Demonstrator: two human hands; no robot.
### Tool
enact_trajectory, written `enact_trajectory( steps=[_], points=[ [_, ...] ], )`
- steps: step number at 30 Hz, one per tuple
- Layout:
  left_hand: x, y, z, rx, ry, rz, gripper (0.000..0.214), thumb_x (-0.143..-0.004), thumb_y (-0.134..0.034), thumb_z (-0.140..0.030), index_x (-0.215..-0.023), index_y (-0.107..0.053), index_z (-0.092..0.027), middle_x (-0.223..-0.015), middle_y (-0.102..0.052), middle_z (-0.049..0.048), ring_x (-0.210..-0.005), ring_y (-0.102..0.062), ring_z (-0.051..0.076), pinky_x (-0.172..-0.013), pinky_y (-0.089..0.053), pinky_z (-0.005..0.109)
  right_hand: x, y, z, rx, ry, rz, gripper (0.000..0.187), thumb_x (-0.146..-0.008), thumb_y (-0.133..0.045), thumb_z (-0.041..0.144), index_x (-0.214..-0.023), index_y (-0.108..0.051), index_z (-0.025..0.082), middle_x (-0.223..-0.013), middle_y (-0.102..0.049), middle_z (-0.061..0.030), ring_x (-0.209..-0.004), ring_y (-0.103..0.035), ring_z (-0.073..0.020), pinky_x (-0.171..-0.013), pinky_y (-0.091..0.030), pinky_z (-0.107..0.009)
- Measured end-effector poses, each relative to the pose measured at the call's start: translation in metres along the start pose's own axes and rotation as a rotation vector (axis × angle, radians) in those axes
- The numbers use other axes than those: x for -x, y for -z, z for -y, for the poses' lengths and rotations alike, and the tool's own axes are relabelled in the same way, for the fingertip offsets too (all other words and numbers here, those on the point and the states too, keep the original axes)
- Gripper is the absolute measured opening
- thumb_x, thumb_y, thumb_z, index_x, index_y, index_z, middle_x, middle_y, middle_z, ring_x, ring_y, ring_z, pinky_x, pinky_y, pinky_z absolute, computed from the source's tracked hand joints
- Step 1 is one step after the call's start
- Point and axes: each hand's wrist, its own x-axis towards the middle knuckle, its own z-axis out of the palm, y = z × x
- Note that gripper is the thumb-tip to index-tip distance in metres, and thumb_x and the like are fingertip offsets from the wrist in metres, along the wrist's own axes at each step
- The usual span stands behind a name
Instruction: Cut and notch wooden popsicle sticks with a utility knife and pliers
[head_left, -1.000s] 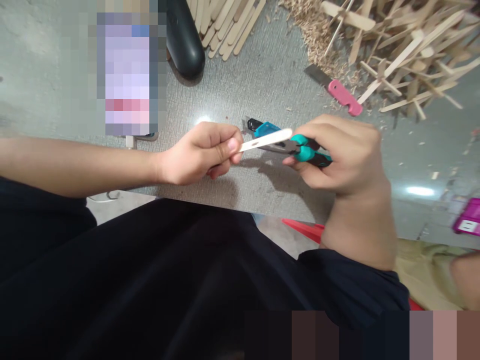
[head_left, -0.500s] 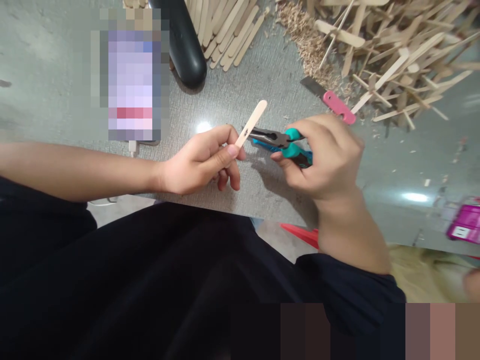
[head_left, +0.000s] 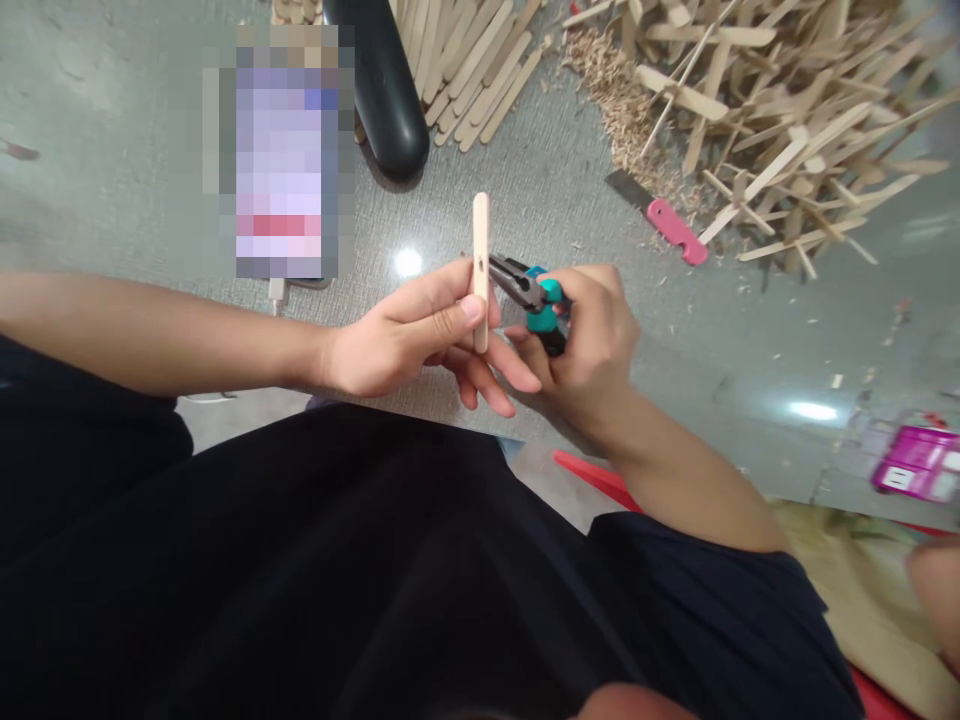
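Turned since half a second ago from a slant to nearly straight up and down in view: a wooden stick (head_left: 481, 225), its near end now showing below the left thumb. In the same half second, drawn nearer to the left hand (head_left: 409, 335): the right hand (head_left: 592, 330) with its pliers (head_left: 526, 291). Also changed: the lower fingers of the left hand, now stretched out toward the right one.

Pinched between left thumb and fingers, the stick, raised between the two hands, with a small dark mark near its middle. Wrapped around the teal-and-black handles, the right hand, with the metal nose of the pliers pointed at the stick from just to its right; contact between tips and wood unclear from this angle. Partly hidden behind the pliers, a blue cutter (head_left: 535, 271).

Farther out on the table (head_left: 442, 215), a pink-handled knife (head_left: 675, 230) beside wood shavings (head_left: 607, 90) and a heap of crossed sticks (head_left: 795, 140). To the left of these, a bundle of flat sticks (head_left: 480, 75) next to a black case (head_left: 390, 110).
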Motion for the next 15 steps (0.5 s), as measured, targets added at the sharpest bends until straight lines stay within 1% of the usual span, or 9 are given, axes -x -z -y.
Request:
enact_trajectory(
  steps=[3, 5, 6, 8, 9, 10, 12, 15],
  points=[
    [-0.002, 0.004, 0.004, -0.072, -0.016, -0.033, 0.048, -0.117, -0.077, -0.068, -0.113, -0.053, -0.026, -0.111, -0.093, 0.0069, -0.095, -0.096, 0.024, -0.075, -0.076, 0.031, -0.001, 0.001, -0.004, -0.030, 0.013, -0.025, 0.039, -0.121, -0.064, 0.061, -0.137, -0.069, 0.026, -0.106, -0.078, -0.0095, -0.089, -0.076, -0.0279, -0.073, -0.060, -0.043],
    [-0.005, 0.010, 0.008, -0.157, -0.059, -0.110, 0.050, -0.113, -0.082, -0.069, -0.114, -0.057, -0.026, -0.110, -0.092, 0.0066, -0.090, -0.094, 0.022, -0.073, -0.074, 0.030, -0.004, 0.008, -0.011, -0.093, 0.011, 0.010, 0.036, -0.120, -0.067, 0.059, -0.133, -0.072, 0.026, -0.101, -0.076, -0.0079, -0.082, -0.072, -0.0254, -0.070, -0.058, -0.041],
    [-0.008, 0.014, 0.010, -0.205, -0.111, -0.161, 0.052, -0.110, -0.087, -0.069, -0.113, -0.058, -0.025, -0.109, -0.091, 0.0058, -0.085, -0.091, 0.020, -0.070, -0.072, 0.029, -0.007, 0.013, -0.014, -0.132, 0.010, 0.041, 0.034, -0.119, -0.070, 0.057, -0.131, -0.074, 0.025, -0.097, -0.075, -0.0070, -0.079, -0.070, -0.0238, -0.069, -0.057, -0.039],
    [-0.013, 0.022, 0.013, -0.300, -0.283, -0.283, 0.057, -0.106, -0.089, -0.074, -0.109, -0.059, -0.025, -0.100, -0.087, 0.0026, -0.070, -0.081, 0.014, -0.062, -0.066, 0.027, -0.012, 0.024, -0.022, -0.220, 0.017, 0.136, 0.030, -0.116, -0.076, 0.052, -0.126, -0.078, 0.023, -0.095, -0.075, -0.0061, -0.078, -0.070, -0.0216, -0.067, -0.055, -0.036],
    [-0.016, 0.026, 0.013, -0.346, -0.359, -0.327, 0.058, -0.105, -0.089, -0.076, -0.107, -0.060, -0.026, -0.095, -0.083, 0.0011, -0.066, -0.076, 0.012, -0.059, -0.062, 0.026, -0.014, 0.029, -0.025, -0.244, 0.026, 0.159, 0.030, -0.114, -0.079, 0.051, -0.124, -0.079, 0.023, -0.095, -0.076, -0.0059, -0.078, -0.070, -0.0210, -0.067, -0.054, -0.035],
    [-0.019, 0.029, 0.014, -0.401, -0.380, -0.376, 0.058, -0.107, -0.084, -0.079, -0.106, -0.061, -0.026, -0.093, -0.080, 0.0004, -0.065, -0.074, 0.011, -0.058, -0.060, 0.026, -0.016, 0.034, -0.028, -0.268, 0.030, 0.182, 0.031, -0.113, -0.081, 0.052, -0.123, -0.080, 0.023, -0.095, -0.077, -0.0055, -0.077, -0.070, -0.0204, -0.066, -0.054, -0.034],
    [-0.024, 0.032, 0.013, -0.486, -0.424, -0.399, 0.057, -0.113, -0.076, -0.079, -0.101, -0.061, -0.025, -0.087, -0.072, -0.0017, -0.062, -0.068, 0.009, -0.055, -0.053, 0.024, -0.019, 0.041, -0.032, -0.305, 0.034, 0.211, 0.032, -0.111, -0.084, 0.053, -0.122, -0.082, 0.023, -0.095, -0.079, -0.0052, -0.077, -0.072, -0.0200, -0.066, -0.055, -0.034],
    [-0.027, 0.033, 0.012, -0.512, -0.469, -0.322, 0.049, -0.119, -0.075, -0.065, -0.096, -0.061, -0.024, -0.080, -0.064, -0.0040, -0.058, -0.060, 0.005, -0.053, -0.046, 0.021, -0.019, 0.046, -0.034, -0.365, 0.028, 0.260, 0.033, -0.110, -0.087, 0.056, -0.121, -0.083, 0.025, -0.096, -0.081, -0.0054, -0.076, -0.074, -0.0202, -0.067, -0.057, -0.033]
  ],
)
